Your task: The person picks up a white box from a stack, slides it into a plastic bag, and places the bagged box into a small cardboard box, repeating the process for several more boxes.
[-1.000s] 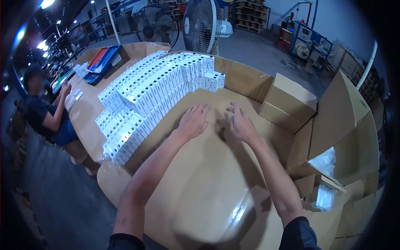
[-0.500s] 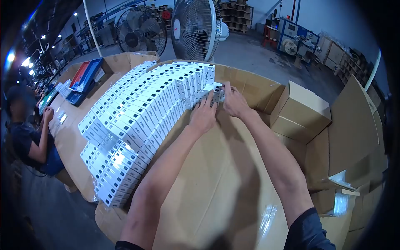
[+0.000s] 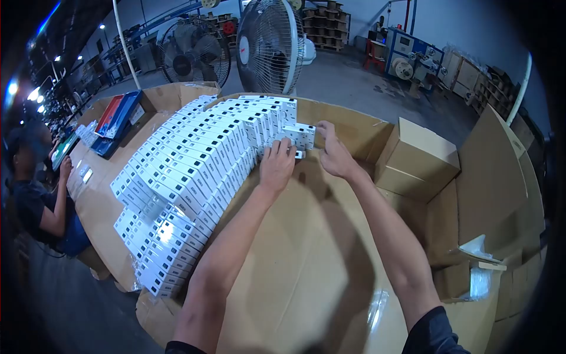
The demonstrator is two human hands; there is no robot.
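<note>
you see a wide cardboard sheet (image 3: pixel 306 248); rows of small white boxes (image 3: pixel 194 159) lie along its left edge up to the far corner.

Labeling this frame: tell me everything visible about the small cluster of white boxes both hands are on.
The cluster of white boxes is a few small white cartons with dark print, seemingly cardboard, standing upright at the far right end of the big stack of white boxes. It rests on the cardboard sheet. The left hand touches it from the front, the right hand grips its right side with its fingers. Print unreadable.
</note>
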